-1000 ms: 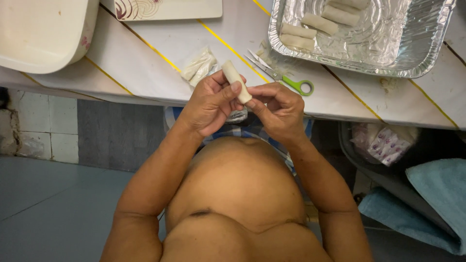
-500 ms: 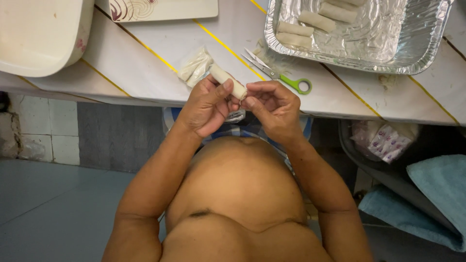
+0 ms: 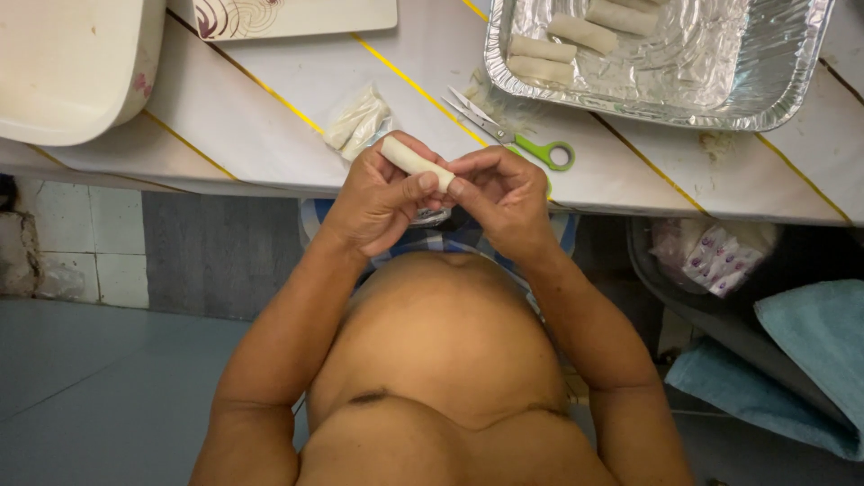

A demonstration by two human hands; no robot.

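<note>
Since the earlier frame, the pale roll (image 3: pixel 416 162) has tilted a little, its far end pointing up-left, and both hands sit slightly lower against the surface (image 3: pixel 270 126) edge. Left hand (image 3: pixel 382 202) is closed around the roll's middle, thumb on top; right hand (image 3: pixel 504 193) pinches its near end with fingertips together, wrists bent inward above the belly. Just beyond lie a small bag of wrappers (image 3: pixel 358 119) and green-handled scissors (image 3: pixel 513 135). Farther off, the foil tray (image 3: pixel 774 90) holds several finished rolls (image 3: pixel 542 49), with most of it bare, so I judge the work is at an early stage.
</note>
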